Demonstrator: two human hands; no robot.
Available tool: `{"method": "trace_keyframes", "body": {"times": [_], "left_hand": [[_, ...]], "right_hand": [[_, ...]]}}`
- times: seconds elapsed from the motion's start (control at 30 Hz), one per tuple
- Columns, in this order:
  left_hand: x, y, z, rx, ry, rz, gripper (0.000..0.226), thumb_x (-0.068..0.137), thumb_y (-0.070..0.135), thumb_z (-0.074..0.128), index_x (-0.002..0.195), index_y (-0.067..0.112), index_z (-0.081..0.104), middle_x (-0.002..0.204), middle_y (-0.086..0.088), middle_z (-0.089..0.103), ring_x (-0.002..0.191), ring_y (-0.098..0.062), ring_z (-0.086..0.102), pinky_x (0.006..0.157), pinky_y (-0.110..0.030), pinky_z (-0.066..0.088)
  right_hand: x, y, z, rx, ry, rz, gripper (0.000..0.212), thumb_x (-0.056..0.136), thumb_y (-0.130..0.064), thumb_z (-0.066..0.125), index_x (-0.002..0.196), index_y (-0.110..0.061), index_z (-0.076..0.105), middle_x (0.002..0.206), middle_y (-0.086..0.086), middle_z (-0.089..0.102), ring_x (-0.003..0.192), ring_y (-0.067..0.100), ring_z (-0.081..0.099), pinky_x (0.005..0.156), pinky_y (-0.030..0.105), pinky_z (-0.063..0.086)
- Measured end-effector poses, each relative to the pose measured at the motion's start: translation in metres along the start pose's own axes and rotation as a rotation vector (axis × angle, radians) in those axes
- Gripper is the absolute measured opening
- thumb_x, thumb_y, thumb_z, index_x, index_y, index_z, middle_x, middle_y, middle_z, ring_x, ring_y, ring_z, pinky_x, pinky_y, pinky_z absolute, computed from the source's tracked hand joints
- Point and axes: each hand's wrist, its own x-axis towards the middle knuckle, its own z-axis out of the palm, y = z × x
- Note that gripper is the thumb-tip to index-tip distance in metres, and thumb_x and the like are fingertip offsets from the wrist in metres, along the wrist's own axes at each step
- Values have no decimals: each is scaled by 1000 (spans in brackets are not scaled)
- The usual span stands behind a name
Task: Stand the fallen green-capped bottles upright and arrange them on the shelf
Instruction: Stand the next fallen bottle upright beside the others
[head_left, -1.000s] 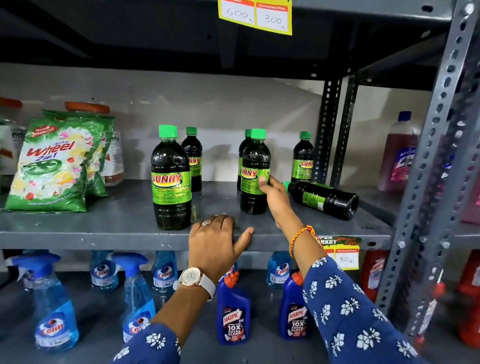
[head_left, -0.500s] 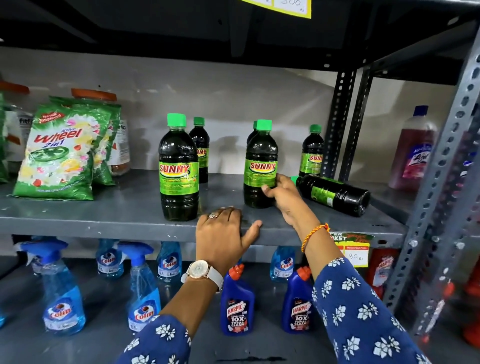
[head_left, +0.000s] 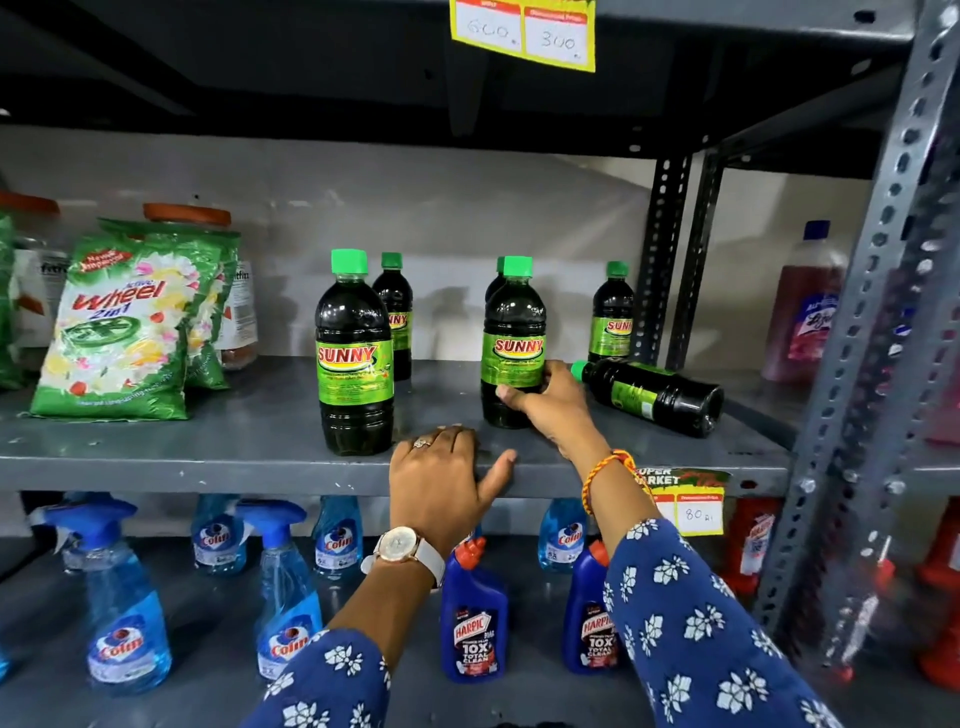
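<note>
Dark green-capped Sunny bottles stand on the grey shelf (head_left: 208, 441). My right hand (head_left: 550, 402) grips the lower body of an upright front bottle (head_left: 511, 332). Another upright bottle (head_left: 354, 353) stands to its left. Behind are three more upright ones: back left (head_left: 395, 306), one mostly hidden behind the gripped bottle, and back right (head_left: 613, 312). One bottle (head_left: 654, 395) lies on its side at the right, cap pointing left, just right of my right hand. My left hand (head_left: 441, 478) rests flat on the shelf's front edge, fingers spread.
Green Wheel detergent bags (head_left: 119, 332) and jars stand at the shelf's left. A perforated metal upright (head_left: 852, 364) rises at the right, with a pink bottle (head_left: 805, 312) beyond it. Blue Colin sprays (head_left: 124, 613) and Harpic bottles (head_left: 475, 618) fill the shelf below.
My right hand slid from the bottle's side down around its lower body and closed on it. The left hand stayed on the shelf edge. The view moved slightly.
</note>
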Motion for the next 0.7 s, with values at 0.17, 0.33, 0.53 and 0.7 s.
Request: {"method": "trace_keyframes", "body": {"times": [0.17, 0.33, 0.53, 0.7], "left_hand": [[-1, 1, -2, -17, -3, 6, 56, 87, 59, 35, 79, 15, 68, 74, -4, 70, 66, -25, 64, 60, -32, 43], [-1, 1, -3, -11, -20, 21, 61, 84, 64, 35, 79, 13, 69, 74, -6, 70, 66, -26, 65, 59, -32, 43], [-2, 1, -6, -10, -29, 48, 66, 80, 70, 37, 79, 12, 67, 74, -7, 69, 64, -27, 64, 58, -32, 43], [-2, 2, -10, 1, -26, 36, 66, 80, 71, 37, 76, 12, 66, 72, -6, 69, 62, -26, 64, 57, -31, 43]], "right_hand": [[-25, -5, -15, 70, -65, -26, 44, 70, -14, 78, 109, -8, 58, 115, 12, 67, 105, 23, 61, 88, 31, 47], [-49, -13, -31, 42, -78, -73, 44, 71, -16, 77, 110, -9, 60, 114, 9, 67, 96, 13, 58, 82, 24, 42], [-70, -21, -41, 35, -92, -79, 41, 73, -16, 76, 109, -7, 60, 113, 8, 66, 94, 10, 55, 80, 21, 40], [-73, -22, -42, -1, -102, -73, 44, 74, -20, 75, 112, -6, 58, 118, 10, 65, 94, 9, 52, 80, 21, 38]]}}
